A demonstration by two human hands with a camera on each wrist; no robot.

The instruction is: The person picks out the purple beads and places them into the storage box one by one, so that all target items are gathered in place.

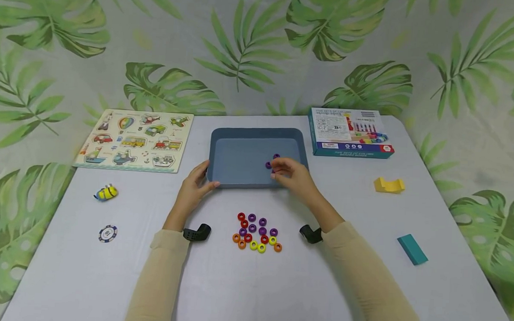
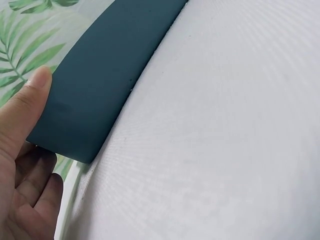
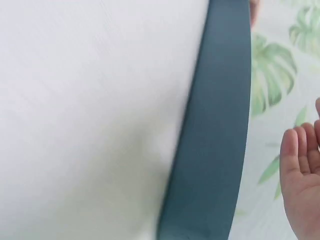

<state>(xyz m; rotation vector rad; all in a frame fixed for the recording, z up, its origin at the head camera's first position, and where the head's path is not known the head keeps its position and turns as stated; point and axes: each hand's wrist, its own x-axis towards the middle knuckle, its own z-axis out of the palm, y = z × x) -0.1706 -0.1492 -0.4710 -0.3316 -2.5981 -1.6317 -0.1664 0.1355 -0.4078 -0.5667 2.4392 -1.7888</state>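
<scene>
A blue-grey tray (image 1: 256, 185) lies toward the back of the table. My left hand (image 1: 192, 189) grips its front left corner; in the left wrist view, the thumb (image 2: 40, 80) presses the wall and the other fingers bend below it. Over the tray's right part, my right hand (image 1: 296, 181) has thumb and fingertips apart. Purple beads, one at the back (image 1: 276, 156) and one to the left (image 1: 268, 165), lie by the fingertips. Another purple bead (image 1: 273, 171) shows between thumb and finger, partly hidden. The right wrist view shows fairly straight fingers (image 3: 290, 145).
Loose red, purple, orange and yellow beads (image 1: 262, 231) lie before the tray. Around them are a picture puzzle board (image 1: 134, 142), a boxed set (image 1: 351, 133), a yellow block (image 1: 389, 185), a teal block (image 1: 412, 249), a small yellow-blue toy (image 1: 106, 192) and a chip (image 1: 107, 233).
</scene>
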